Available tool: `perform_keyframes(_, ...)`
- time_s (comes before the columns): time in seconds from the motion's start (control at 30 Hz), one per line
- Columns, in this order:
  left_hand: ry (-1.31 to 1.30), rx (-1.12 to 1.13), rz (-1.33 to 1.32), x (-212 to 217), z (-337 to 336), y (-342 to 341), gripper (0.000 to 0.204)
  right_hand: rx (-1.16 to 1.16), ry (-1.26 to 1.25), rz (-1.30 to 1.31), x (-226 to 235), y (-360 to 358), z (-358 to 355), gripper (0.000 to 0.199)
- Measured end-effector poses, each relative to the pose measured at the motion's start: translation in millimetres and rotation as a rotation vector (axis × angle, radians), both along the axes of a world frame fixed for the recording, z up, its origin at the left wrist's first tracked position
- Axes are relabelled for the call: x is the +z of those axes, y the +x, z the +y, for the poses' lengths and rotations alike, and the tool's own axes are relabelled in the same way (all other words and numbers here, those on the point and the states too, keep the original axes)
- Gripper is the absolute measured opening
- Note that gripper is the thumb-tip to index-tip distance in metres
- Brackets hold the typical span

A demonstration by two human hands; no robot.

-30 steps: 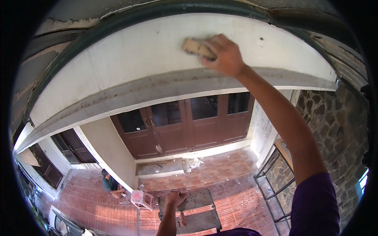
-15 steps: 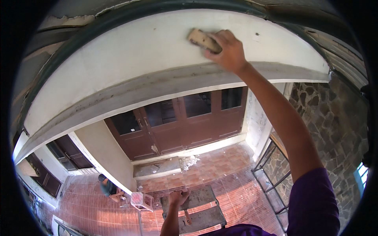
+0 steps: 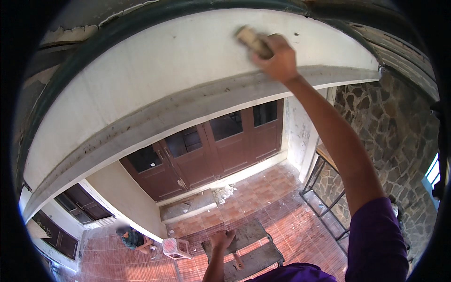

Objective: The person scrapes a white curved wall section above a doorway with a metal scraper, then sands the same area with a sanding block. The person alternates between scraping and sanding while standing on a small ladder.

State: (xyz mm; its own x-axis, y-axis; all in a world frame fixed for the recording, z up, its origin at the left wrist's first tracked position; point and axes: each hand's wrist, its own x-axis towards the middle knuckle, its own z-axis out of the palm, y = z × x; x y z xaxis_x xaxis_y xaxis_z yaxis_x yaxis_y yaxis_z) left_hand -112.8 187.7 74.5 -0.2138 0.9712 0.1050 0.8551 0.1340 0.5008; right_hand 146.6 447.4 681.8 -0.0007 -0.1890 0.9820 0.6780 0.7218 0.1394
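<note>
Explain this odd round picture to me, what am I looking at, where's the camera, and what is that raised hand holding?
The camera sits on a person's head, and its very wide lens bends straight edges into curves and leaves a dark ring around the view. There is no machine here, only the person's own two arms, which rise from the bottom edge. The right hand reaches up and presses a small tan block, blurred in this frame, against a pale beam overhead. The left hand is low in the picture, with spread fingers, at a grey platform on which the person seems to be standing high above the ground. Far below lie a red tiled floor, brown doors with glass panes, a stone wall on the right, and another person sitting near a white stool.
</note>
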Motion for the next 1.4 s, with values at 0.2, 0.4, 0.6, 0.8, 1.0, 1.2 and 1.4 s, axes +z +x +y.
perform_keyframes(0.2, 0.169, 0.062, 0.079, -23, 7, -2, 0.053, -0.146, -0.043, -0.162, 9, -30, -36, 0.041)
perform_keyframes(0.4, 0.222, 0.003, 0.172, -8, 9, -2, 0.059, -0.061, -0.243, 0.326, 13, -67, -50, 0.036)
perform_keyframes(0.6, -0.015, -0.042, -0.035, 10, 5, -1, 0.064, 0.059, -0.191, 0.248, -3, -122, -64, 0.039)
perform_keyframes(0.8, -0.009, -0.072, -0.007, -9, 12, -7, 0.071, 0.165, -0.242, 0.420, 4, -142, -84, 0.039)
perform_keyframes(1.0, 0.023, -0.063, 0.002, 1, 7, -5, 0.075, 0.098, -0.068, 0.120, 4, -154, -84, 0.045)
perform_keyframes(1.2, 0.197, -0.065, 0.097, 20, -4, 2, 0.071, 0.022, 0.179, -0.178, 3, -144, -69, 0.040)
perform_keyframes(1.4, 0.109, -0.032, 0.065, 24, -3, 5, 0.072, 0.080, 0.091, -0.196, 9, -128, -70, 0.038)
